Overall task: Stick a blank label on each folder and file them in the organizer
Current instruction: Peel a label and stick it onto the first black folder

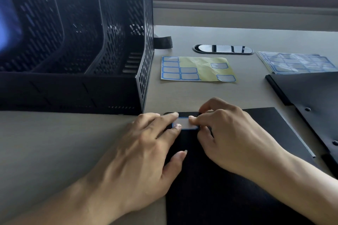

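Step in hand: seating the blue-bordered white paper label (184, 123) on the flat black plastic folder (228, 197), near its far edge. The folder lies flat on the grey table (54, 142), just in front of the black perforated plastic organizer (117, 51).

Left hand (139, 151): fingers nearly straight, index and middle tips pressing the label's left end, thumb resting on the folder.

Right hand (228, 137): fingers curled, thumb and index apparently pinching the label's right end.

Judgement: anchor the left end, lower the right end gradually, then rub left to right to avoid bubbles or skew. Folder not yet filed.
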